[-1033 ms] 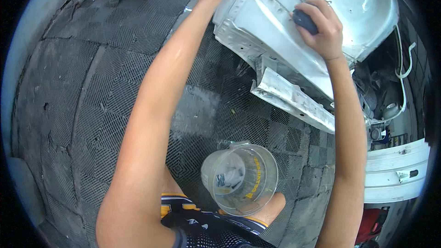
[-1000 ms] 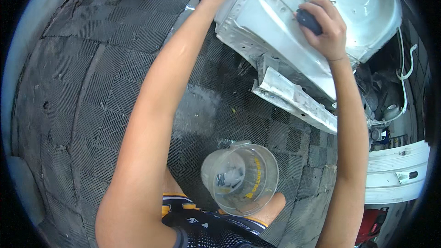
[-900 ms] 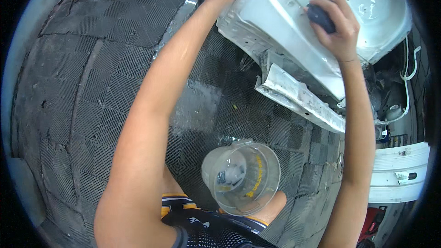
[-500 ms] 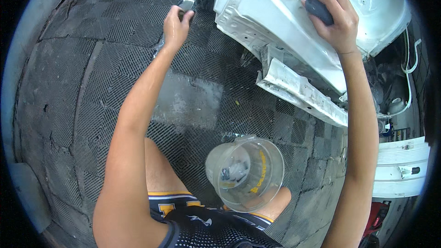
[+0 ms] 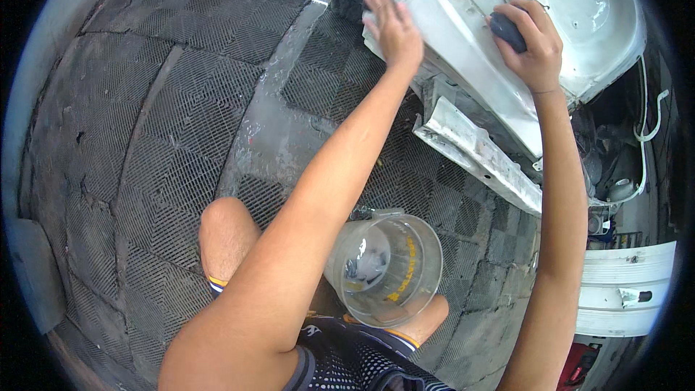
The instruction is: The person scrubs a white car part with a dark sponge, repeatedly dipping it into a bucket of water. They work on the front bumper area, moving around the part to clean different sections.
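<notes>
One dark pad (image 5: pixel 507 32), within right hand's (image 5: pixel 538 47) grasp, over white panel (image 5: pixel 452 32)

The one wide fisheye view, worn on the head, looks steeply down and forward, the clear bucket (image 5: pixel 428 271) near, below centre, the white metal panel (image 5: pixel 467 54) farther off at upper right, and straight lines bowing outward.
</notes>
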